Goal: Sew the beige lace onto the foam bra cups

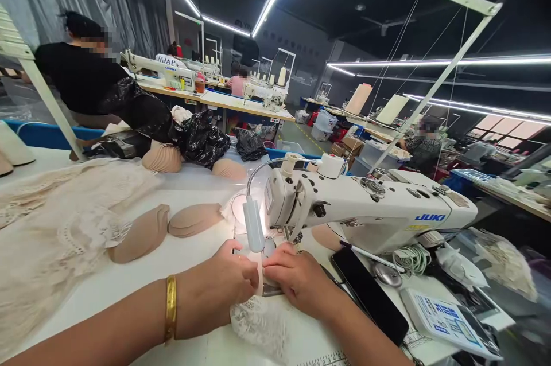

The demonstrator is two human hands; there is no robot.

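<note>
A white sewing machine [365, 202] with blue JUKI lettering stands before me. My left hand [224, 288], a gold bracelet [171, 308] at its wrist, has its fingers curled over a pale lace piece [262, 328] just in front of the machine's needle area. The lace hangs toward me from beneath the fingers. My right hand [301, 280] pinches the same piece at its right side, fingertips close to the presser foot. A small gooseneck lamp [253, 225] lights the spot and partly hides the needle.
Beige moulded cups [196, 220] lie left of the machine, beside a heap of cream lace [64, 222]. To the right are a black phone [370, 297], a white-and-blue box [447, 317] and a bundled cord [411, 260]. A person in black [81, 76] sits at the far left.
</note>
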